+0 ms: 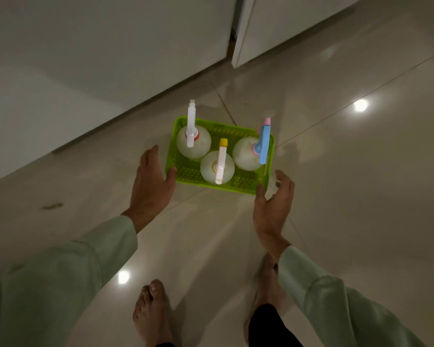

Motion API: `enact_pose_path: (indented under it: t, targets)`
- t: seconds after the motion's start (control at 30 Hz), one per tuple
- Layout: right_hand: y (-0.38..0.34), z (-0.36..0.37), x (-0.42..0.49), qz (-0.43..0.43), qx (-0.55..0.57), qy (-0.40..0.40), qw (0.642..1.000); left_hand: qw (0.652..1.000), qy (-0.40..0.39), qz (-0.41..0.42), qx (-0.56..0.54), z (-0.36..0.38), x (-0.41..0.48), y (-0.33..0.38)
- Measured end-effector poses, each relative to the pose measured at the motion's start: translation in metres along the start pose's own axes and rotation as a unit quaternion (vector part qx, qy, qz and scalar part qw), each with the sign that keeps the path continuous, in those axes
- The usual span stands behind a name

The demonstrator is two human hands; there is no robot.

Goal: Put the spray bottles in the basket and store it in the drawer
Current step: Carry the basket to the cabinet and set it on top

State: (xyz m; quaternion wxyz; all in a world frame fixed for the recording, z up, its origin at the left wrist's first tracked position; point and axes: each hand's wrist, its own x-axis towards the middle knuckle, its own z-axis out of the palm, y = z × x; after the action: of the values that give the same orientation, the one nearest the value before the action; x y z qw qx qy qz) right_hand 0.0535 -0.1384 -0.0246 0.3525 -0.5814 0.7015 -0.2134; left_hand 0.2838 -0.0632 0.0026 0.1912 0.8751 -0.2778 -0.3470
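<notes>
Left hand (pixel 152 181) and right hand (pixel 273 204), both open, flank basket (pixel 243 185) holding 3 spray bottles (pixel 217 167).

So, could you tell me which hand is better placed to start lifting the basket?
Left, marginally: the left hand has its thumb at the green basket rim, while the right hand hovers open by the near corner. Lifting probably needs both.

pale green sleeves (pixel 105 249), dark trousers (pixel 268 326), bare feet (pixel 153 311)
</notes>
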Motion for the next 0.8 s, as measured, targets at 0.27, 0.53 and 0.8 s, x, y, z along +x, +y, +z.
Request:
enact_pose_path:
  t: [0.27, 0.53, 0.8]
  targets:
    - [0.017, 0.021, 0.035, 0.113, 0.072, -0.078, 0.988, 0.988, -0.007, -0.120, -0.096, 0.029, 0.032, -0.013]
    - [0.027, 0.028, 0.043, 0.145, 0.100, -0.098, 0.979, 0.960, 0.009, -0.120, -0.252, 0.039, 0.032, -0.015]
    - [-0.001, -0.005, 0.028, 0.127, 0.093, -0.103, 0.982, 0.952, 0.002, -0.097, -0.290, 0.006, 0.000, -0.002]
